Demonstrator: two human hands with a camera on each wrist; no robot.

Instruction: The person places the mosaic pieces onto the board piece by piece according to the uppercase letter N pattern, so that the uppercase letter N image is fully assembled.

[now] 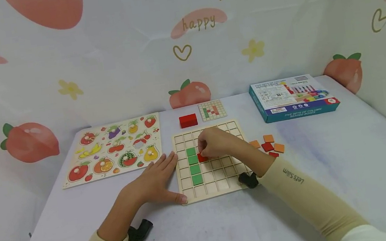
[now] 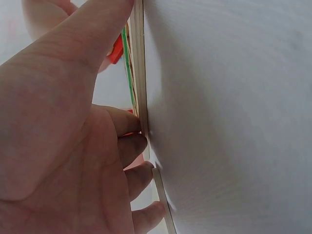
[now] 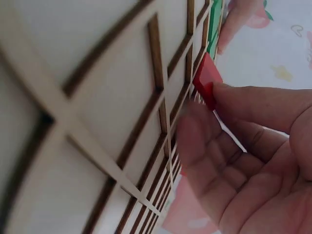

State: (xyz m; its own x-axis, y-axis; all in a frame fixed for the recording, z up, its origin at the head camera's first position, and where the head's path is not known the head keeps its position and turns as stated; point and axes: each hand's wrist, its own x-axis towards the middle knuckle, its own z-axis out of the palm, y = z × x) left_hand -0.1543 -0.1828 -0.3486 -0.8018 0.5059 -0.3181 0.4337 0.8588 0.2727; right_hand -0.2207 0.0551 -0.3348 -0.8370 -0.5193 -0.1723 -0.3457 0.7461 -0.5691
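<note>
Head view: my left hand [image 1: 153,182], spread out, lies at the grid board's [image 1: 211,187] left edge, likely bracing it against sliding. My right hand [image 1: 214,142] pinches a red tile [image 1: 202,158] at the board, just right of 4 green tiles [image 1: 194,169]. Fruit puzzle [image 1: 99,176] crowds the left; more room nearside.

Left wrist: fingertips [image 2: 134,145] meet the board's side.

Right wrist: red tile clamped by its edge, tilted, probably to clear the ridges [image 3: 141,124]. Contact below: can't tell.
</note>
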